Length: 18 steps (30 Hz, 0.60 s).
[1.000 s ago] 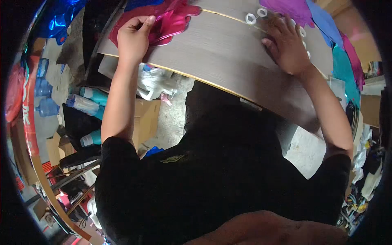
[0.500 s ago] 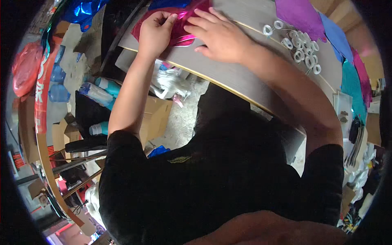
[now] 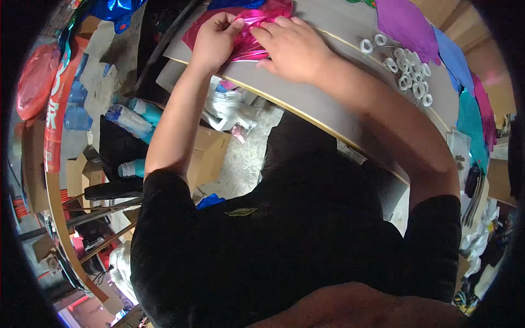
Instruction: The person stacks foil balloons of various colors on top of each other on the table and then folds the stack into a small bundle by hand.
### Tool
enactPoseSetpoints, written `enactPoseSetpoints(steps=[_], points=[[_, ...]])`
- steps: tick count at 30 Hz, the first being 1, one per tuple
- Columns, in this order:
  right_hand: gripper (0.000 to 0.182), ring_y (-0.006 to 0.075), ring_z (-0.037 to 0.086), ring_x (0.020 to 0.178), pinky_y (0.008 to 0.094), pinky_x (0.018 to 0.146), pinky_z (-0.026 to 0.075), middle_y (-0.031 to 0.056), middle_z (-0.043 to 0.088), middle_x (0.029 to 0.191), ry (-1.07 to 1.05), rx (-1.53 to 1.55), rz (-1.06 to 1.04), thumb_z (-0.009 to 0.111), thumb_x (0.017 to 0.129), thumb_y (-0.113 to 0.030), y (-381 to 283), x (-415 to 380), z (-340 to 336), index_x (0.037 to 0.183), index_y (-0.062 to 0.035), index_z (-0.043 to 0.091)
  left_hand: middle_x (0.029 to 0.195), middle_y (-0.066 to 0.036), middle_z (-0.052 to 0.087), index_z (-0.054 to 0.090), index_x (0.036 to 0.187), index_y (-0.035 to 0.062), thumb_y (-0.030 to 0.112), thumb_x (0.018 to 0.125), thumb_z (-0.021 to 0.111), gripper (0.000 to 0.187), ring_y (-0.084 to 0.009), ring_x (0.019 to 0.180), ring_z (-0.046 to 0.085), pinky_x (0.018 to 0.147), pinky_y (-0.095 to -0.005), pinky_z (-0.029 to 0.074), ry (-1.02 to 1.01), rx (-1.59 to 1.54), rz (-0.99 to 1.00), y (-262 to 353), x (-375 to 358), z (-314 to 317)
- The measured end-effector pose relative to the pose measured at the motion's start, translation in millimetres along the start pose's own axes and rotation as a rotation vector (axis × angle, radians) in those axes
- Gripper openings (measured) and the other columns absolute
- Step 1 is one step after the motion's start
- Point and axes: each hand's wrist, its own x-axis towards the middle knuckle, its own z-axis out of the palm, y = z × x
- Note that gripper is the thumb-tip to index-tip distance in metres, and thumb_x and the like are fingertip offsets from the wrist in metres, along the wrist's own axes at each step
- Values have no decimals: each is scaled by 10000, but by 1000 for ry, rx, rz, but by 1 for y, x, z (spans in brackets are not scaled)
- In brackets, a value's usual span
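Shiny pink foil (image 3: 249, 46) lies crumpled at the table's far left edge, under and between both hands. My left hand (image 3: 216, 41) pinches it, with thumb and index finger pressed together at its upper part. Just right of that, my right hand (image 3: 295, 49) rests on the foil, palm down, its fingers slightly bent and the thumb apart. A thin white line runs along the foil's near edge. Further right on the grey table (image 3: 306, 98) sits a cluster of small white rings (image 3: 404, 68).
Purple foil (image 3: 407, 27), a blue sheet (image 3: 451, 52) and teal foil (image 3: 471, 123) lie along the right side. Below the table's near edge are a white plastic bundle (image 3: 229, 109) and a cardboard box (image 3: 210, 156). Bottles (image 3: 128, 123) lie at the left.
My right hand has moved slightly left and its fingers have drawn in closer to my left hand. The foil between the hands looks more crumpled. The view has shifted a little.
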Motion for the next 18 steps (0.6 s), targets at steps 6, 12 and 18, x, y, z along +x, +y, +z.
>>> enactPoseSetpoints(steps=[6,12,18], points=[[635,291,576,1211,490,1061,461,103,667,1257,-97,-53,130,678,913,-555,4,-4,3,1312,-61,666,910,10,684,688,1014,23,146,1037,679,125,-64,849,579,782,-220,457,246,-100,167,4,14,-26],[659,291,565,1233,511,1084,457,80,667,1268,-46,-22,145,679,911,-547,5,-8,9,1348,-55,646,962,6,694,690,1081,42,145,1040,673,113,-74,838,612,739,-237,496,345,-237,198,21,39,-83],[663,298,558,1246,529,1102,448,96,660,1290,-76,-3,145,668,919,-545,5,-9,5,1363,-53,636,890,26,681,698,1031,54,165,1031,694,112,-63,747,586,663,-221,460,389,-119,275,42,50,-118]])
